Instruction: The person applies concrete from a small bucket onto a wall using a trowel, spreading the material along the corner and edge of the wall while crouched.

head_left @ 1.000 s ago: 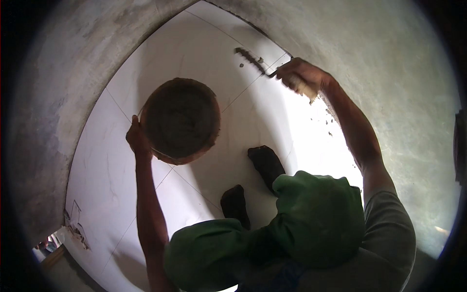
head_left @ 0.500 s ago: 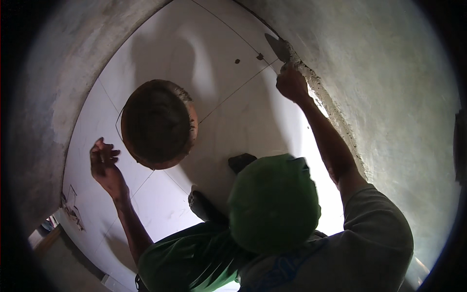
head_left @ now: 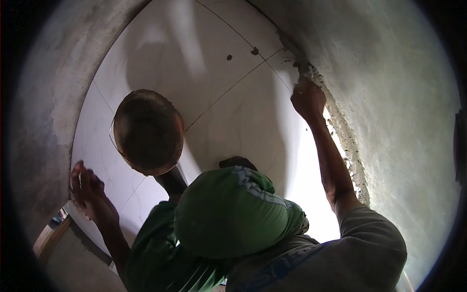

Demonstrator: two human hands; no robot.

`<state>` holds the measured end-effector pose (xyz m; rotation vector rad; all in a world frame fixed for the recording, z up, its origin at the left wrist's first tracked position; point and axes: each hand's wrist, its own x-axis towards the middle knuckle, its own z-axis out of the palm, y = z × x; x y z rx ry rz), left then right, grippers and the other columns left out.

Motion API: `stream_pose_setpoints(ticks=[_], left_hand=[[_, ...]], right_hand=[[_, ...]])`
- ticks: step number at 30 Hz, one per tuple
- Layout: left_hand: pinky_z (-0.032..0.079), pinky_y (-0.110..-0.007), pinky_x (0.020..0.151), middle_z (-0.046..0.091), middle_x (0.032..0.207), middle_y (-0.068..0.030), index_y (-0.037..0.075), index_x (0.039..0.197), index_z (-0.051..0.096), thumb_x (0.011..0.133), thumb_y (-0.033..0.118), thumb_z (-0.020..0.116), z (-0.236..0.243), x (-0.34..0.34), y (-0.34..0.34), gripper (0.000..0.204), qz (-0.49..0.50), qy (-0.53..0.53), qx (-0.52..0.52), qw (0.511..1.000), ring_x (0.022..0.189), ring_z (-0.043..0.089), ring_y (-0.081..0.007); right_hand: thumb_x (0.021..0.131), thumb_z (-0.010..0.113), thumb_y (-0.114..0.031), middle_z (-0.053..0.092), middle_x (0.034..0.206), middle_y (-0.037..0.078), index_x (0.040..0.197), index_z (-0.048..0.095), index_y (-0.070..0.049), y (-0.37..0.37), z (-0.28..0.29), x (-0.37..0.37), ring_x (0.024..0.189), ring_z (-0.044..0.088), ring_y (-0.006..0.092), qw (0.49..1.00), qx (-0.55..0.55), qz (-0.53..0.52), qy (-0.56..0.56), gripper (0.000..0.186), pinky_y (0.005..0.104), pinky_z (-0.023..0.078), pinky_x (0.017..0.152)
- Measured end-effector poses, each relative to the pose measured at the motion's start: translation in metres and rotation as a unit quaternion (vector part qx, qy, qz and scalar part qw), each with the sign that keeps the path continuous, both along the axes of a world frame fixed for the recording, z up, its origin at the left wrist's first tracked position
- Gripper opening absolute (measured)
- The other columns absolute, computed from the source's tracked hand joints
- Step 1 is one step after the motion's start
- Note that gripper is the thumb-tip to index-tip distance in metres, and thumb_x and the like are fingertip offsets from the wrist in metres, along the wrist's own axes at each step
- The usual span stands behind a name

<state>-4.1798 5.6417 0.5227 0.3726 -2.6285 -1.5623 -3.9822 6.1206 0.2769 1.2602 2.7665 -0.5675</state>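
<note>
My right hand [head_left: 310,99] is closed round the handle of a trowel [head_left: 303,69], down where the floor meets the right wall. The blade is dark and blurred against a rough strip of grey mortar [head_left: 346,136] running along that joint. My left hand [head_left: 92,194] holds nothing; its fingers are spread, close to the foot of the left wall. Between the two hands, nearer the left, a round brownish bucket [head_left: 178,151] with a thin wire handle stands on the floor. Its inside is dark and its contents are hard to make out.
Pale floor tiles [head_left: 233,117] with dark joint lines lie between two curved-looking grey plastered walls [head_left: 399,112]. Two small dark lumps [head_left: 254,50] sit on the tiles ahead. A green cap [head_left: 228,214] hides the lower middle. Dark footwear [head_left: 238,162] shows beyond it.
My right hand has drawn back along the wall joint, and the trowel blade has turned and now shows less. My left hand has moved down and left. The whole view has shifted a little.
</note>
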Motion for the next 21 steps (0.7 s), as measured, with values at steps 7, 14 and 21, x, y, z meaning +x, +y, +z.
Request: stream_pose_setpoints(ticks=[7, 14, 21], left_hand=[[0.045, -0.028, 0.083, 0.061, 0.104, 0.0003, 0.007, 0.142, 0.065, 0.109, 0.026, 0.062, -0.004, -0.041, 0.003, 0.039, -0.159, -0.004, -0.052, 0.986, 0.094, 0.055, -0.0086], [0.049, -0.042, 0.103, 0.071, 0.126, -0.0141, 0.004, 0.146, 0.063, 0.103, 0.066, 0.062, -0.158, -0.112, -0.163, 0.076, -0.12, -0.099, -0.205, 0.966, 0.113, 0.065, -0.0248], [0.049, -0.03, 0.071, 0.064, 0.082, 0.0035, 0.004, 0.104, 0.075, 0.114, 0.043, 0.058, -0.175, -0.089, -0.091, 0.044, -0.135, -0.123, 0.144, 0.973, 0.076, 0.055, -0.0068]], right_hand=[[0.094, 0.056, -0.017, 0.077, 0.111, 0.025, 0.11, 0.073, -0.004, 0.0, 0.024, -0.053, 0.109, 0.074, 0.043, 1.0, 0.019, 0.009, 0.002, 0.027, 0.0551, 0.058, 0.094], [0.105, 0.061, -0.026, 0.064, 0.081, 0.008, 0.121, 0.071, -0.002, -0.067, 0.117, -0.08, 0.071, 0.055, 0.0151, 0.956, -0.238, 0.121, 0.122, 0.03, 0.0379, 0.051, 0.067], [0.106, 0.063, -0.019, 0.076, 0.099, 0.017, 0.113, 0.072, 0.002, -0.163, 0.184, -0.129, 0.089, 0.077, 0.0332, 0.839, -0.125, 0.52, 0.102, 0.023, 0.0452, 0.062, 0.082]])
